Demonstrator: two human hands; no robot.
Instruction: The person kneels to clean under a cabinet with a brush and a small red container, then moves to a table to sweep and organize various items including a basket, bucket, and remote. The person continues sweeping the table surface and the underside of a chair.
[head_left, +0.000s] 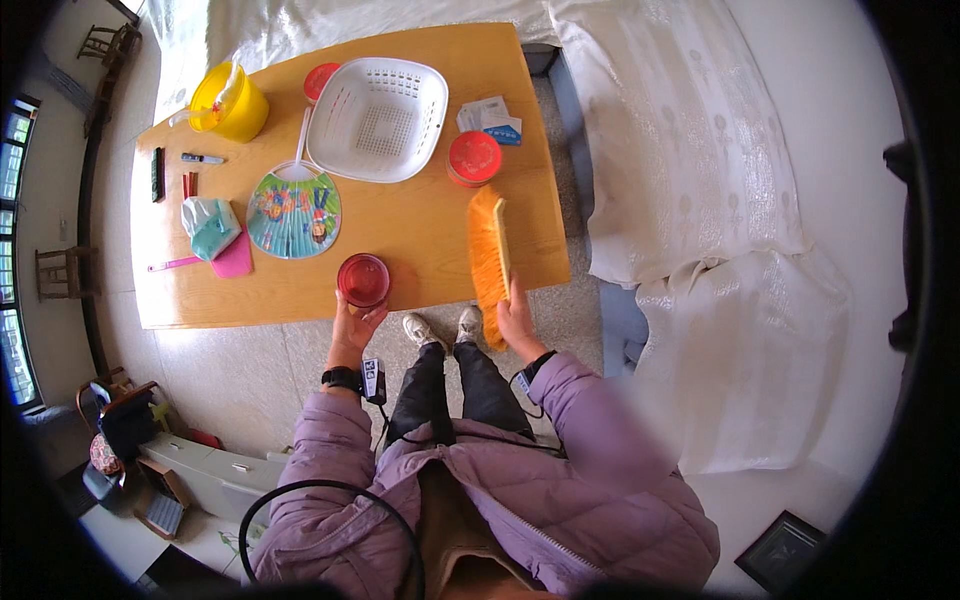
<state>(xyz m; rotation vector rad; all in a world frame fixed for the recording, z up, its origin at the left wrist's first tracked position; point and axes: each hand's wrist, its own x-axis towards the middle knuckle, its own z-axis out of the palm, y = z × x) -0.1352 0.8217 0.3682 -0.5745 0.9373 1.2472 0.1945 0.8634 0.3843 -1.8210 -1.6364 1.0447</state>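
My left hand (355, 327) is at the table's near edge, its fingers curled against the near side of a round red container (364, 280). The container's inside looks translucent red; whether it rests on the table I cannot tell. In my right hand (516, 319) is a bed brush with orange bristles (484, 247) and a pale wooden back. I grip it by its near end, bristles facing left, and its far end reaches over the tabletop towards a red-lidded round container (475, 157).
The wooden table (427, 225) bears a white plastic basket (322, 142), a hand fan (294, 211), a tissue pack (212, 229), a pink flyswatter (234, 255), a yellow bucket (251, 112), a knife (202, 158), cards (480, 112) and another red-lidded container (320, 81). A cloth-covered sofa (690, 187) stands right.
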